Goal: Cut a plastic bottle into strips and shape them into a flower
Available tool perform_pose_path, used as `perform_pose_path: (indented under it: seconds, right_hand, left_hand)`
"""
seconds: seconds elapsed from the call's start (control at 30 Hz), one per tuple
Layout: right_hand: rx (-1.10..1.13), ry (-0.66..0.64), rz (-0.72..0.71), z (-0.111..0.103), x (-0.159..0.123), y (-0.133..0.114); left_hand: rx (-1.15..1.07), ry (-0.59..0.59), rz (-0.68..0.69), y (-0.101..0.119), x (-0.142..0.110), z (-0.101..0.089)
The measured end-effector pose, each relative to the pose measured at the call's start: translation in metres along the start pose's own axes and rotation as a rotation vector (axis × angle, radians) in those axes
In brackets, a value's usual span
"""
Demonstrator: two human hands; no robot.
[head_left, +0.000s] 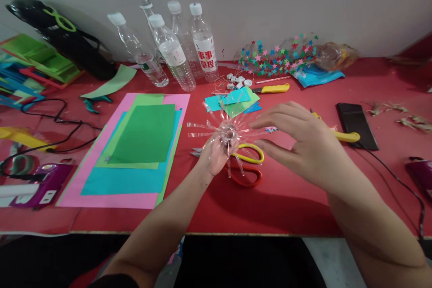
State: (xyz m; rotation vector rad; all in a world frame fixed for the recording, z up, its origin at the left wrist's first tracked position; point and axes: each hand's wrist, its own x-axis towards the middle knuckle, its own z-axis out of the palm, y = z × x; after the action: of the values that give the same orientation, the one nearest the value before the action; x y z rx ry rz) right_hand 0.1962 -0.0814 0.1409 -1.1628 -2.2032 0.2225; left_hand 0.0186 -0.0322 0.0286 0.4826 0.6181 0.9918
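My left hand (216,155) is closed round the neck of a clear plastic bottle top (228,134) whose wall is cut into thin strips that fan outward like petals. My right hand (297,141) hovers just to its right, fingers stretched out flat and touching the tips of the right-hand strips. Beneath both lie scissors with a yellow and a red handle (248,166) on the red table (290,207).
Coloured paper sheets (138,148) lie at left. Several clear bottles (175,49) stand by the wall. A yellow utility knife (273,88), star-covered plastic (276,56), a black phone (357,125) with cable, small paper pieces (232,101) and purple devices (40,184) surround the hands.
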Motion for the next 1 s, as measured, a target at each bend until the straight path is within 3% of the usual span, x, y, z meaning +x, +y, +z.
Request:
perform_pose_path:
  seconds: [0.17, 0.33, 0.7, 1.0]
  right_hand:
    - [-0.017, 0.055, -0.008, -0.008, 0.001, 0.006]
    - [-0.054, 0.013, -0.088, -0.002, 0.003, 0.011]
    - [-0.280, -0.065, -0.185, 0.015, 0.003, 0.008]
    - [-0.217, -0.093, -0.198, 0.018, 0.005, 0.008]
  left_hand:
    - [0.023, -0.041, -0.059, 0.002, 0.000, 0.000]
    - [0.008, -0.068, -0.068, 0.002, 0.000, -0.002]
    - [-0.054, 0.034, -0.141, 0.000, 0.004, -0.002]
    - [-0.026, -0.020, -0.177, -0.003, 0.003, -0.010]
